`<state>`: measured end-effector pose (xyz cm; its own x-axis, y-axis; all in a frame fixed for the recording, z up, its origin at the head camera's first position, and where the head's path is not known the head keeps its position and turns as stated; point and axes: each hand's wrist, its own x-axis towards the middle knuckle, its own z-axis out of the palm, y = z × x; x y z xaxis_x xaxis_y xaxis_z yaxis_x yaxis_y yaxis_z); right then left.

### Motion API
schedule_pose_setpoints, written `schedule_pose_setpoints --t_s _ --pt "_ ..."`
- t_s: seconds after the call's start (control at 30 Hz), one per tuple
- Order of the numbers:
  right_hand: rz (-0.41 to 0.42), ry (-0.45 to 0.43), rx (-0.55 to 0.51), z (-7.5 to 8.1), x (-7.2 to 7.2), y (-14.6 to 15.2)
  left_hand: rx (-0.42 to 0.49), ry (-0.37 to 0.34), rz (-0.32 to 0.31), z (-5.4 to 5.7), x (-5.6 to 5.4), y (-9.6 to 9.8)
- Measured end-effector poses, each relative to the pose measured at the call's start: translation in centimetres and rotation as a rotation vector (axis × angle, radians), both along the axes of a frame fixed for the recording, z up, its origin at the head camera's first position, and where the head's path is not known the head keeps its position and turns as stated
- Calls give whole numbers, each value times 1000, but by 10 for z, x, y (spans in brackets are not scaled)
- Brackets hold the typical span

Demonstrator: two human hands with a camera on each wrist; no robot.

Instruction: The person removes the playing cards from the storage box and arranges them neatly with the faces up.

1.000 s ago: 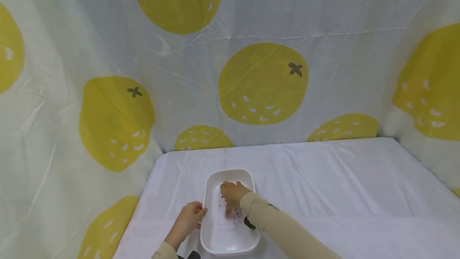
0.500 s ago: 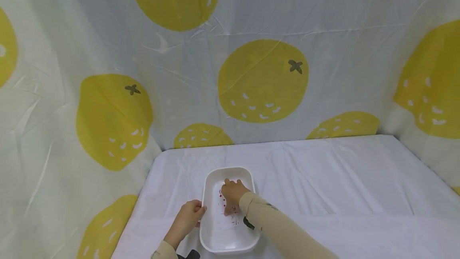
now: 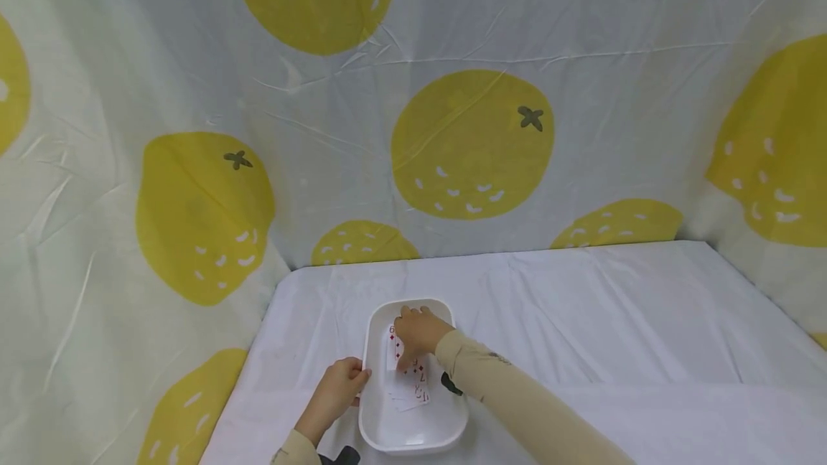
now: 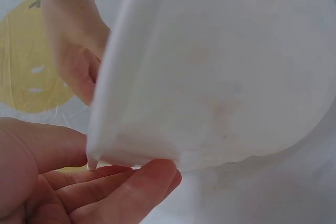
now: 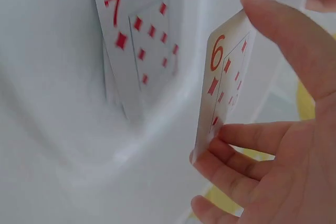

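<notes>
A white plastic tray (image 3: 403,435) stands on the table, its left rim pinched by my left hand (image 3: 336,390). In the left wrist view, the thumb and fingers (image 4: 152,187) grip that rim from above and below. My right hand (image 3: 421,332) is over the far half of the tray. It holds a six of diamonds playing card (image 5: 223,87) between thumb and fingers at opposite edges, tilted up above the tray floor. Beneath, a seven of diamonds (image 5: 139,40) lies in the tray on other cards, partly overlapped. How many cards lie below is hidden.
White cloth covers the table (image 3: 581,329). A curtain with yellow lemon prints (image 3: 474,149) hangs behind it and along both sides. The tray stands toward the table's left front.
My right hand has lifted the six of diamonds, raising it from the cards and moving slightly away toward the tray's far end. My left hand stays on the rim.
</notes>
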<state>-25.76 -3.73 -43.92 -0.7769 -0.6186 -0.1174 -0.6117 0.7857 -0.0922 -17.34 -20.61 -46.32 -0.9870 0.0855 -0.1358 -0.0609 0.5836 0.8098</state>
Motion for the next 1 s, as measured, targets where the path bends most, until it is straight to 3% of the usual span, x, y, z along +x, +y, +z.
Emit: schedule_pose_setpoints --t_s 0.27,0.5,0.77,1.0 --pt "18 13 -4 33 -4 33 -11 -8 0 1 0 2" --pt "11 32 -6 45 -8 81 -16 -13 9 -2 0 1" --pt "-44 -6 -65 33 -7 136 -20 -26 19 0 -1 0" --pt "-106 -135 -122 0 6 152 1 -24 18 -2 0 0"
